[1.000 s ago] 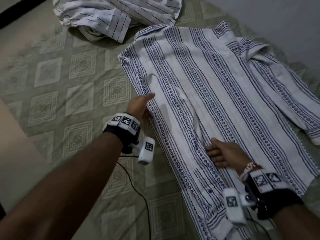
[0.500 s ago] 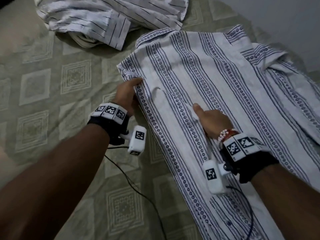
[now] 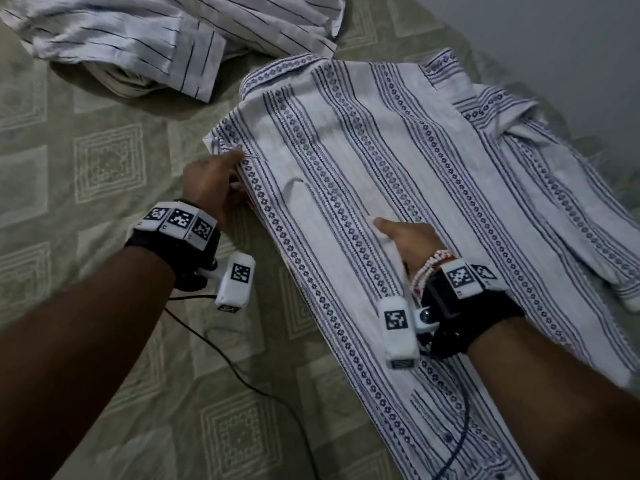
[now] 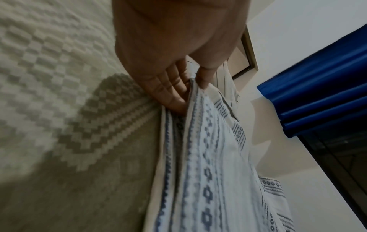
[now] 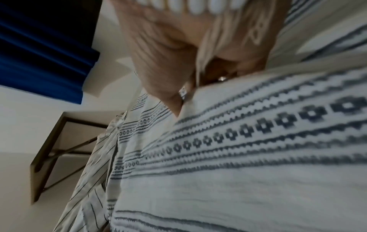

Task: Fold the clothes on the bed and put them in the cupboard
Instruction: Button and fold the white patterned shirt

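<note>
Clothes on the bed number two in view: a patterned shirt (image 3: pixel 398 188), white with dark woven bands, lies spread flat across the far right part of the bed (image 3: pixel 86 161), and a pinstriped shirt (image 3: pixel 145 39) sits crumpled near the far edge, just beyond the patterned one's collar. The patterned shirt looks light, thin and limp; it creases where it is touched, so by this judgement it will sag and slide out of shape unless it is lifted at seams or edges and kept taut between two holds. One side panel seems already turned in, its fold line running down the shirt's left side. The left hand (image 3: pixel 211 181) takes that side edge near the shoulder, the thumb on top and the fingers (image 4: pixel 170 87) tucked beneath the layers, pinching the cloth. The right hand (image 3: pixel 408 240) rests mid-body on the shirt with a raised ridge of fabric gathered at the thumb; the wrist view suggests the fingers curl round that ridge, though blur leaves it uncertain. The free sleeve (image 3: pixel 588 244) on the right, towards the wall, lies loose. No cupboard can be made out with certainty, so nothing can be said of its contents. A cable (image 3: pixel 242 372) trails across the bed from the wrist cameras.
</note>
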